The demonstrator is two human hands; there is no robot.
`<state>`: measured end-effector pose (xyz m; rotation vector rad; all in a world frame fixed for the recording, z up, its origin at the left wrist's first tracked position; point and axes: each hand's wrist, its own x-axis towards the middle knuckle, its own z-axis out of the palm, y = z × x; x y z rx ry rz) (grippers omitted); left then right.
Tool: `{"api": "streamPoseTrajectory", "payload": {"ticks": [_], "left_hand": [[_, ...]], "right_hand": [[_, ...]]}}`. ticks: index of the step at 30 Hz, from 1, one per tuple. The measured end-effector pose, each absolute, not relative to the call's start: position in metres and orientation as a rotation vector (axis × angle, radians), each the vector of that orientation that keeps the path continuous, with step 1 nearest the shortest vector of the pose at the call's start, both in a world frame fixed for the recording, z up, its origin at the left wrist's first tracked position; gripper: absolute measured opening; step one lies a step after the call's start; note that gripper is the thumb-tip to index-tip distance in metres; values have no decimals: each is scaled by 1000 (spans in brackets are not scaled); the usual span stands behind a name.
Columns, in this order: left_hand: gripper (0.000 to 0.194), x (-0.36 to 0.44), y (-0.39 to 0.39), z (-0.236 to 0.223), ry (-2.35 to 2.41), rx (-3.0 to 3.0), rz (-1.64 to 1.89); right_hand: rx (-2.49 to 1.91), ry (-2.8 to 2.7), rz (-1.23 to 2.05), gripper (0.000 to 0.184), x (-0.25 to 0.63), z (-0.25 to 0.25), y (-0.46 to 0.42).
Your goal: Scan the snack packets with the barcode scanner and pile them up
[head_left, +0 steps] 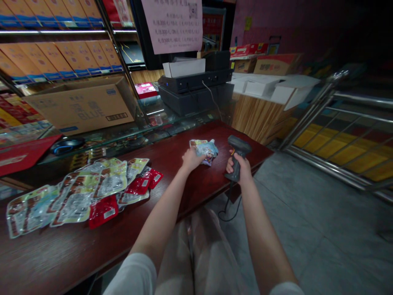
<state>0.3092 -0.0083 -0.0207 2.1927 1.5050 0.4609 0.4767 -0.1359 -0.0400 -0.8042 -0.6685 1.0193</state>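
My right hand [241,167] is wrapped round the grip of a dark barcode scanner [238,144], held over the right end of the desk with its head toward the left. A cord hangs below it. My left hand [192,159] is closed on a light-blue plastic packet [207,149] at the desk's middle. Other packaging shows under or beside that packet, too blurred to tell apart. Left of my arm lies a spread pile of clear-and-brown snack packs [80,192], with several red packets [104,211] among them.
The dark red desk [172,184] runs across in front of me. Behind it are a glass counter, a cardboard box [89,106], a computer mouse [67,145] and a black cash drawer [196,98]. A metal railing [337,135] stands at the right.
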Motion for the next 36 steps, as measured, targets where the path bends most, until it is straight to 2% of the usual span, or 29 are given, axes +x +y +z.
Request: {"api": "streamPoseTrajectory", "payload": {"ticks": [6,11,16,22,28,31,36], "left_hand": [[45,300,-4,-22,1411,2171,453],[32,292,2,-29,1282,2025,773],[19,290,6,-24,1100,1529,1041],[32,270,1,0,767,981,1174],[46,218,-9,9,707,1071,1171],[52,191,-12,5,744,1121,1219],[47,158,-14,-6,768,1031,1264]], "right_hand": [[-801,-645,1000,40,475,-41,-136],[-796,-659,1007,41,475,-41,-136],[-792,-661,1000,42,475,-41,-133],[-811,-660,1011,43,476,-38,-133],[-830,-712,1008,41,460,-28,-138],[-775,-812,1145,40,435,-18,-132],[-657,-958,1399,35,374,-6,-105]]}}
